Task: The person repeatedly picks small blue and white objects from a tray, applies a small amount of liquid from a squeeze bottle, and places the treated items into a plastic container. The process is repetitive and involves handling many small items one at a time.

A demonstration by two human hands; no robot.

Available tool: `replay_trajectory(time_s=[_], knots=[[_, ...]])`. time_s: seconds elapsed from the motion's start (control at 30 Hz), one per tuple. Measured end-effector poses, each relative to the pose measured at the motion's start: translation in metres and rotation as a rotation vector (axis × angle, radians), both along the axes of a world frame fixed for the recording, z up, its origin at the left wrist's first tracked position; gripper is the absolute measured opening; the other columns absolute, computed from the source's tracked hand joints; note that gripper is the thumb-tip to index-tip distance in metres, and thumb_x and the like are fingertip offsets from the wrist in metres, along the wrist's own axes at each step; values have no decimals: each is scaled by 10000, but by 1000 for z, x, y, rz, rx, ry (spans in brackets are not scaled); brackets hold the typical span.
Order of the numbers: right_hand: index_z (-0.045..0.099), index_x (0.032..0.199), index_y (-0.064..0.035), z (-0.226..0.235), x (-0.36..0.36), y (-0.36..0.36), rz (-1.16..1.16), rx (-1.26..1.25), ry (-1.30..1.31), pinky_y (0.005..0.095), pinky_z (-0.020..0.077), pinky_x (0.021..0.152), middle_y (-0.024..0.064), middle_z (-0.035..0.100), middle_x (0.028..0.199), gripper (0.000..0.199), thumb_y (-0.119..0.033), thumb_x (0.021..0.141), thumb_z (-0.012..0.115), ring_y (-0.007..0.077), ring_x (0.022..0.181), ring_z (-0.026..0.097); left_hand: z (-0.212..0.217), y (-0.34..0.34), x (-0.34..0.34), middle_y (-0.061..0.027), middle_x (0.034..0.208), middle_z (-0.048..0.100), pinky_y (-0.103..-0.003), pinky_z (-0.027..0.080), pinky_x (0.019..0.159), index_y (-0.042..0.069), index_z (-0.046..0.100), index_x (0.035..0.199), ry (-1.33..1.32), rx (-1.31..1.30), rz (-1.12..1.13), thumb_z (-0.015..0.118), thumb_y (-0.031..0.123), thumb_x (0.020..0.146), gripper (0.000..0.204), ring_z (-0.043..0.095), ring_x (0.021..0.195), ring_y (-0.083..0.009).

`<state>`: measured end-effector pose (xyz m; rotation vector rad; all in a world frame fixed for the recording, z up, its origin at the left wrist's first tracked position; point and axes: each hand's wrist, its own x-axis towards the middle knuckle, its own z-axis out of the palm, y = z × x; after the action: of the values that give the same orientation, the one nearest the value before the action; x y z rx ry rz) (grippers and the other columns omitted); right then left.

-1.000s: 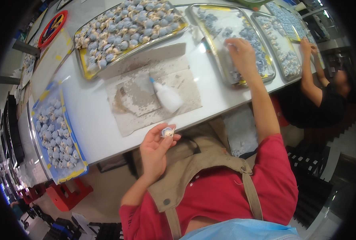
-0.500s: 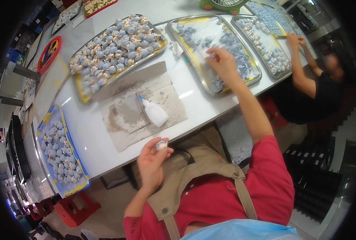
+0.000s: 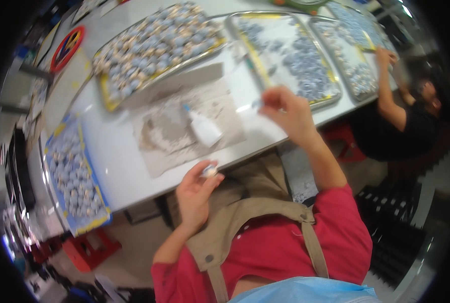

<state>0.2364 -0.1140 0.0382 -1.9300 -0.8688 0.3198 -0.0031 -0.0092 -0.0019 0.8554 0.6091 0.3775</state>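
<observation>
My left hand, close to the table's front edge, pinches a small white and blue-grey figurine between thumb and fingers. Over the table, short of the metal tray of loose blue-grey pieces, my right hand is closed in a pinch. A small blue-grey piece shows at its fingertips, blurred by motion. Between the hands and the far trays, a white squeeze bottle with a blue tip lies on a stained cardboard sheet.
A large tray full of blue-and-cream figurines stands at the back left. A blue-rimmed tray with more lies at the left. On the right, a co-worker reaches over another tray. A red stool stands below.
My right hand has drawn back from over the tray of loose pieces, toward me, now with a small blue-grey piece at its fingertips. The left hand still holds the figurine. The view has shifted slightly.
</observation>
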Motion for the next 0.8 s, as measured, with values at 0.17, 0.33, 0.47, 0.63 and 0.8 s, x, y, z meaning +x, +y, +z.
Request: replay_trajectory(time_s=[0.17, 0.33, 0.47, 0.63, 0.8], knots=[[639, 885, -44, 3, -73, -1, 436, 128, -31, 269, 505, 630, 92, 630, 834, 221, -11, 682, 720, 200, 731, 623, 0, 0, 0, -112, 1175, 535, -254, 458, 849, -34, 442, 1244, -128, -34, -41, 598, -38, 825, 447, 563, 951, -142], [640, 878, -54, -7, -95, 9, 503, 161, -141, 286, 513, 624, 77, 627, 848, 216, -22, 681, 724, 213, 734, 622, 5, 1, -7, -105, 1192, 518, -248, 441, 865, -31, 433, 1255, -143, 83, -104, 582, -34, 841, 440, 534, 993, -127], [639, 868, -55, -15, -98, 7, 444, 218, -130, 280, 518, 614, 73, 630, 848, 210, -17, 678, 723, 211, 733, 627, 6, 0, -5, -99, 1180, 525, -239, 438, 853, -39, 432, 1250, -118, 131, -90, 567, -34, 851, 421, 533, 986, -119], [643, 868, -53, -18, -100, 3, 422, 233, -163, 270, 524, 590, 79, 635, 845, 216, -4, 671, 718, 209, 718, 635, 7, -3, -4, -90, 1124, 553, -231, 443, 828, -49, 458, 1222, -124, 209, -55, 564, -31, 856, 382, 542, 957, -110], [648, 883, -53, -13, -106, -5, 418, 192, -204, 268, 527, 598, 81, 640, 863, 228, 2, 671, 712, 206, 738, 643, 11, -1, -7, -84, 1066, 576, -195, 442, 782, -54, 486, 1196, -54, 295, -110, 586, -24, 848, 363, 547, 899, -87]])
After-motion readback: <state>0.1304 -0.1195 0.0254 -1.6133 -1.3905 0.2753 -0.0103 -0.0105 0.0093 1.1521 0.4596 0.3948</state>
